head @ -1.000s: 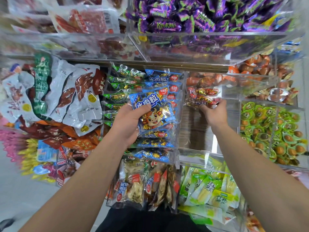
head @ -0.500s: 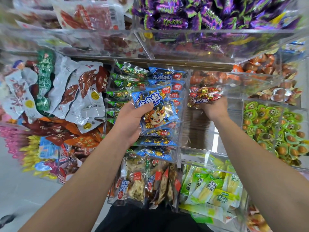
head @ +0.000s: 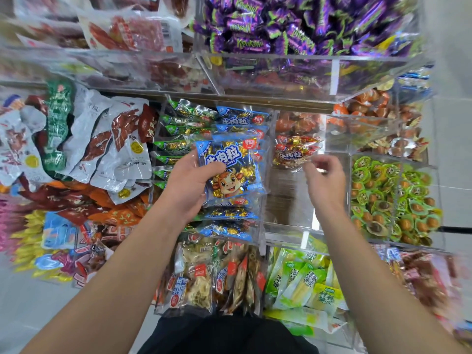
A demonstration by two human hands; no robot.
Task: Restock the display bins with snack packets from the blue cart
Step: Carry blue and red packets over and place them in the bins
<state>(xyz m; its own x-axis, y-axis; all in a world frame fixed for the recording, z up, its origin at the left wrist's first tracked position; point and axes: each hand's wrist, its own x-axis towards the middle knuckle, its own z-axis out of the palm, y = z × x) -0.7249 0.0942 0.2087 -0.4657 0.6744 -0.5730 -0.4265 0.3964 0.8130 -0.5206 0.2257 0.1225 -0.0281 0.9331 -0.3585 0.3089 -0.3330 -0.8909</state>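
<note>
My left hand (head: 187, 185) grips a blue packet with a cartoon cow (head: 232, 172), held over the clear bin of matching blue packets (head: 229, 226). A red packet of the same snack (head: 293, 152) lies at the back of the neighbouring clear bin (head: 288, 218), whose brown floor is mostly bare. My right hand (head: 324, 182) hovers just in front of the red packet with fingers apart and nothing in them. The blue cart is out of view.
Clear bins surround these two: purple candies (head: 293, 24) above, green-wrapped eggs (head: 390, 198) to the right, green packets (head: 178, 139) to the left, yellow-green packs (head: 306, 284) below. White and red pouches (head: 102, 144) pile up at far left.
My right hand let go of the red packet at the back of the bin and drew back toward me, fingers spread. My left hand stayed on the blue packet.
</note>
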